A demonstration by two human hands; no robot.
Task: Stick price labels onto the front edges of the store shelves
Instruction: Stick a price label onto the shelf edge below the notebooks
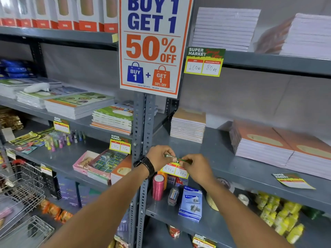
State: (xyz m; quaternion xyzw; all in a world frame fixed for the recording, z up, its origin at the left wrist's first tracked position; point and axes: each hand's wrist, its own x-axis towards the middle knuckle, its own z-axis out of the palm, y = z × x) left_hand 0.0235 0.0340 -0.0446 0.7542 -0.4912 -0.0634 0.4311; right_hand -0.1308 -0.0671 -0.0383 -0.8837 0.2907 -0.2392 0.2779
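Observation:
A yellow and green price label (174,169) with handwritten prices hangs over the front edge of the grey middle shelf (250,178), just right of the upright post. My left hand (158,157), with a black watch on its wrist, pinches the label's top left corner. My right hand (194,167) pinches its top right. Another loose label (292,180) lies flat on the same shelf, further right. Labels stuck on other edges include one on the upper shelf (204,62) and one on the left-hand shelf (120,144).
A big "Buy 1 Get 1" poster (152,43) hangs on the post above my hands. Notebook stacks (188,125) sit on the shelf behind the label. A pink thread spool (158,187) and a blue box (190,203) stand on the shelf below. A wire basket (19,190) is at lower left.

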